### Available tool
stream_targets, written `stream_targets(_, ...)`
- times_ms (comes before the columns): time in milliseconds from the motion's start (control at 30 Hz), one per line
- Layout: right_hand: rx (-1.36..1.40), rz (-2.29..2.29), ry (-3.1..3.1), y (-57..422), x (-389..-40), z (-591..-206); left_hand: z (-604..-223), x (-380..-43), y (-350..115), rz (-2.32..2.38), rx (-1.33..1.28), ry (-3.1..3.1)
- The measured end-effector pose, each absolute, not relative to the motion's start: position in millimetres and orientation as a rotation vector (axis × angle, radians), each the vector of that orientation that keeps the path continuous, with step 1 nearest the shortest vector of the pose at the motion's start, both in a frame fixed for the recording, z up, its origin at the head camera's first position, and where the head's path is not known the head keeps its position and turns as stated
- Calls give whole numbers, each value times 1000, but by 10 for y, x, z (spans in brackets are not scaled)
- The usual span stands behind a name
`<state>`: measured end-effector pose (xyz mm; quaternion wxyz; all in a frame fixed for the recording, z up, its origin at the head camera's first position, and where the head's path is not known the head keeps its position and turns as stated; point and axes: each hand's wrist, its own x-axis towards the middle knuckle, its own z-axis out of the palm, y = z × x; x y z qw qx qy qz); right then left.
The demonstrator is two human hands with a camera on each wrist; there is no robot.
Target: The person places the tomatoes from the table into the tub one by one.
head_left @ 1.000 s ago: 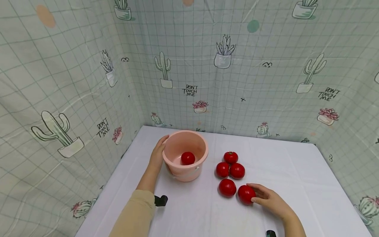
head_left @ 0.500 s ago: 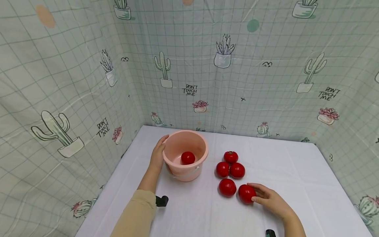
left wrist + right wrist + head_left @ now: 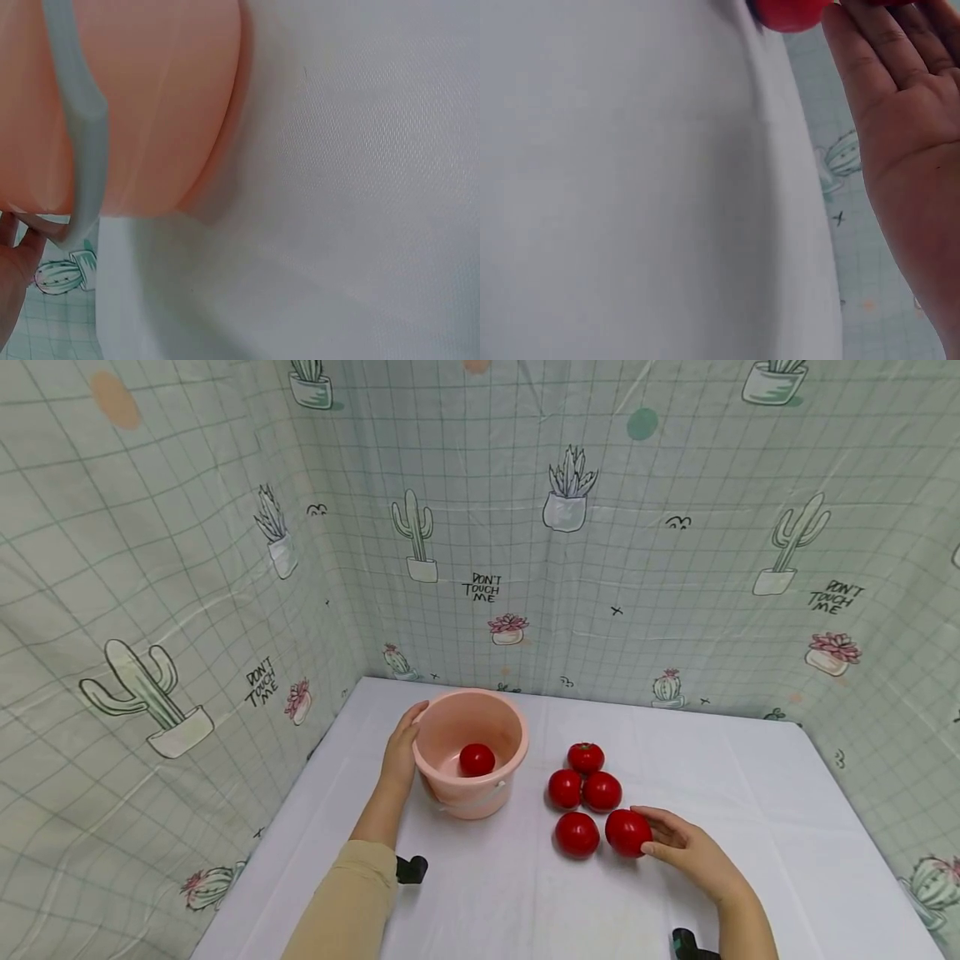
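My left hand [image 3: 397, 756] grips the left side of a pink bucket [image 3: 467, 800] at its rim. In the left wrist view, fingers [image 3: 30, 251] show at the bucket's edge beside the pale handle [image 3: 88, 161]. One red tomato [image 3: 476, 760] lies inside the bucket. On the right, my right hand [image 3: 693, 853] holds another tomato [image 3: 627, 833] between thumb and fingers, just right of a tomato on the table [image 3: 577, 835]. Behind these, three more form a cluster, including a back one [image 3: 585, 757] with its green stem end up. Much of the right wrist view is the palm [image 3: 915, 165] and table.
A white cloth covers the table [image 3: 487, 893]. Patterned fabric walls [image 3: 600, 568] with cactus drawings stand behind it and on both sides. Black wrist-camera parts show beside the left sleeve [image 3: 341, 893] and near the right wrist.
My right hand has moved slightly up and away in the head view, bringing the held tomato with it. The left hand and bucket have stayed in place.
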<state>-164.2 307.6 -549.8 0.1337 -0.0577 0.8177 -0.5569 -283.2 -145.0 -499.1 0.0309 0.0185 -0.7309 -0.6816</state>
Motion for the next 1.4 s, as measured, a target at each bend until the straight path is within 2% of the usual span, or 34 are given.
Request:
stream_targets(733, -444, -1561, 2514, 2905, -2298, -4786, -4996, -2846, -1454, -2172, 100, -2190)
stream_targets(1000, -524, -1558, 2493, 2685, -2600, -4484, -4998, -2857, -1456, -2177, 109, -2161)
stream_targets(1400, -500, -1577, 2407, 2223, -2971, -4143, -4996, -2841, -1413, -2194, 99, -2124)
